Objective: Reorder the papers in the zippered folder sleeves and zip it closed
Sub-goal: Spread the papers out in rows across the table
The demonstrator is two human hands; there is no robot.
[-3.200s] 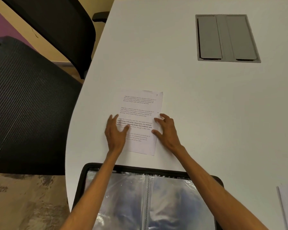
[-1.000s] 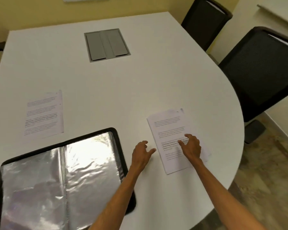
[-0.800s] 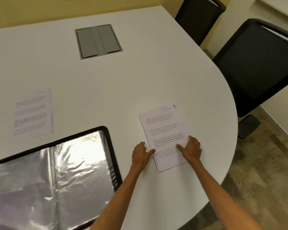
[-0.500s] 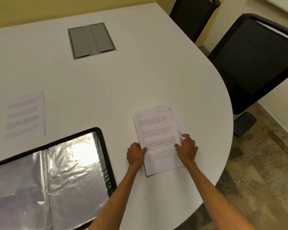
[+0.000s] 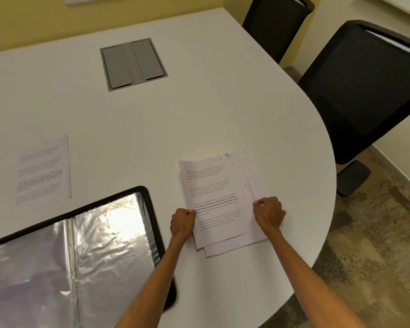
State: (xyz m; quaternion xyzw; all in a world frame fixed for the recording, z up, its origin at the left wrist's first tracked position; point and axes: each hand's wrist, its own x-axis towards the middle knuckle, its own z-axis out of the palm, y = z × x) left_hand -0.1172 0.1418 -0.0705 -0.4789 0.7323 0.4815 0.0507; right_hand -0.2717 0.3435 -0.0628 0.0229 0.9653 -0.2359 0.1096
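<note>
currently the stack (image 5: 218, 204) lies fanned near the table's (image 5: 199, 114) right edge, beside the open folder (image 5: 152, 209). risk: an uneven pull could slide the lower sheets apart or off the edge, muddling their order. left hand (image 5: 182, 222) pinches the stack's left edge, right hand (image 5: 269, 213) its right edge; fingers curled, forearms extended.

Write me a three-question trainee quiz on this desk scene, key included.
1. True or false: the folder is zipped closed.
2. The paper stack is gripped by: A) left hand only; B) right hand only; C) both hands.
3. Fill in: the lone sheet lies to the stack's ___.
Key: 1 false, it lies open; 2 C; 3 left.
</note>
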